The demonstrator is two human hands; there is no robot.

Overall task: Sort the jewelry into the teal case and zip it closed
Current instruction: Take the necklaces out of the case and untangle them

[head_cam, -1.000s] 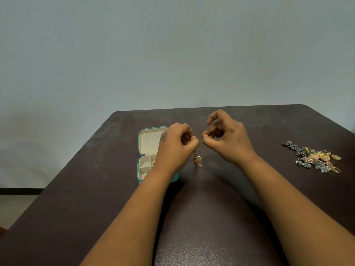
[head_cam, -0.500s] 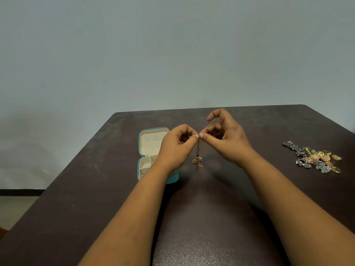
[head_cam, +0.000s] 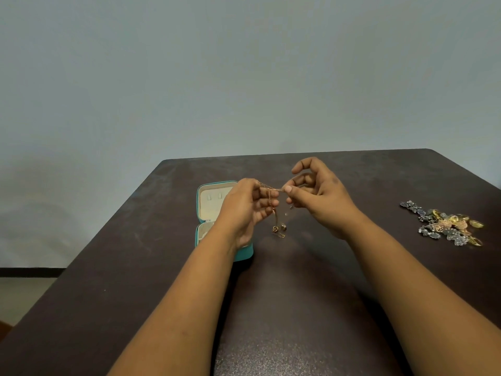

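A thin gold chain necklace (head_cam: 274, 210) with small pendants hangs above the dark table (head_cam: 298, 280). My left hand (head_cam: 245, 210) pinches one part of the chain, and my right hand (head_cam: 317, 195) pinches another part between thumb and forefinger, so a short length stretches between them. The pendants dangle just over the tabletop. The teal case (head_cam: 210, 204) lies open behind my left hand, showing its cream lining. My left wrist hides much of its lower half.
A pile of gold, pink and dark grey jewelry (head_cam: 447, 223) lies at the table's right side, well away from both hands. The table's far edge meets a pale wall. Floor shows past the left edge.
My hands met at the chain, then drew slightly apart, stretching a short length between them. My left hand has turned palm-up and the pendants hang lower.
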